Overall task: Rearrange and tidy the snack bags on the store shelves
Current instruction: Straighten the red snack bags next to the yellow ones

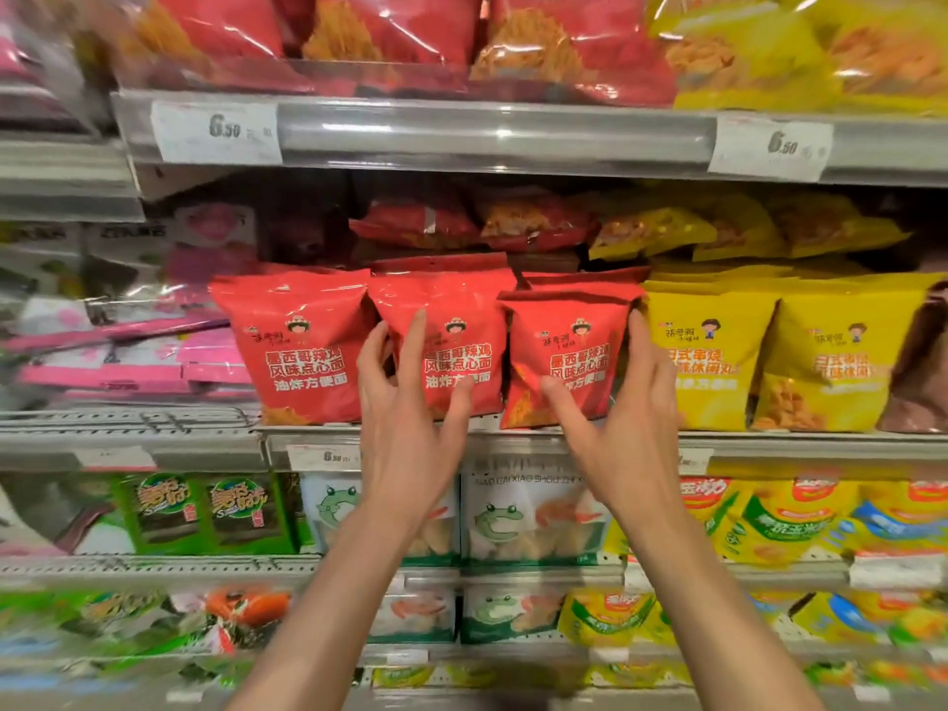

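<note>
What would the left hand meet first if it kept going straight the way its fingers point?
Probably the middle red bag: the left hand points up and into the shelf, fingers spread over that bag's front. Depth is unclear, so it may already be touching.
</note>
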A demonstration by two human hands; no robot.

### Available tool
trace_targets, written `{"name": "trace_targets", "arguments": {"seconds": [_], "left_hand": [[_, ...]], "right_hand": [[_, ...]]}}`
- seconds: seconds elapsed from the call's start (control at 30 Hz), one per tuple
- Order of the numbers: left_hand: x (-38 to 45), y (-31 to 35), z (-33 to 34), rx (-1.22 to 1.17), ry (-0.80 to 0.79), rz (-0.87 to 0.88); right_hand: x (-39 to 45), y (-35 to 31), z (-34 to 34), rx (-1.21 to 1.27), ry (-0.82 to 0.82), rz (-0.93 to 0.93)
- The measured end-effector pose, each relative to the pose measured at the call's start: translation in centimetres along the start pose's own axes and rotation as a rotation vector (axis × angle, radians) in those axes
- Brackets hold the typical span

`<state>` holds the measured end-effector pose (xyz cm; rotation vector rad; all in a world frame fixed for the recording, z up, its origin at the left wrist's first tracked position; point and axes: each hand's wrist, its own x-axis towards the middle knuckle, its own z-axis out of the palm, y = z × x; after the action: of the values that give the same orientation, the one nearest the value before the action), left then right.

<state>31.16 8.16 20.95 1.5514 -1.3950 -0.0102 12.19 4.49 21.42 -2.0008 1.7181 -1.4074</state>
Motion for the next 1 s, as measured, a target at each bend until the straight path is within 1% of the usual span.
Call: {"name": "trace_targets", "arguments": {"seconds": [0.2, 0.3, 0.4, 0.5, 0.7, 0.77, 0.83, 0.93, 1.0], "left_hand": [[1.1, 0.5, 2.2, -0.014, 0.019, -0.091], [1.7, 0.1, 2.9, -0.019, -0.006, -0.096], [2.4, -0.2, 3.4, 0.013, -0.028, -0.064], [3.1, -0.7, 3.5, 0.109, -0.041, -0.066], [3.7, -1.9, 3.3, 0.263, -0.099, -0.032], [3.5, -1.9, 2.9, 0.258, -0.128, -0.028], [3.0, -1.7, 2.3, 0.197, -0.149, -0.038], [1.6, -1.2, 1.8, 0.139, -0.102, -0.016], [0.7, -1.2, 1.7, 0.125, -0.063, 0.005]], "right_hand": [[1.3, 0.4, 2.4, 0.010, -0.130, 0.052], [1.8, 0.6, 2.8, 0.042, -0.100, 0.066], [2.4, 0.8, 2.8, 0.041, -0.060, 0.072], [2.7, 0.9, 2.6, -0.030, -0.033, 0.063], [2.9, 0.6, 3.1, -0.206, -0.080, 0.066], [2.7, 0.7, 3.1, -0.229, -0.064, 0.046], [2.2, 1.0, 2.9, -0.235, -0.012, 0.014], [1.5, 1.4, 2.4, -0.208, 0.068, -0.050], [1.3, 1.5, 2.4, -0.197, 0.081, -0.077]]}}
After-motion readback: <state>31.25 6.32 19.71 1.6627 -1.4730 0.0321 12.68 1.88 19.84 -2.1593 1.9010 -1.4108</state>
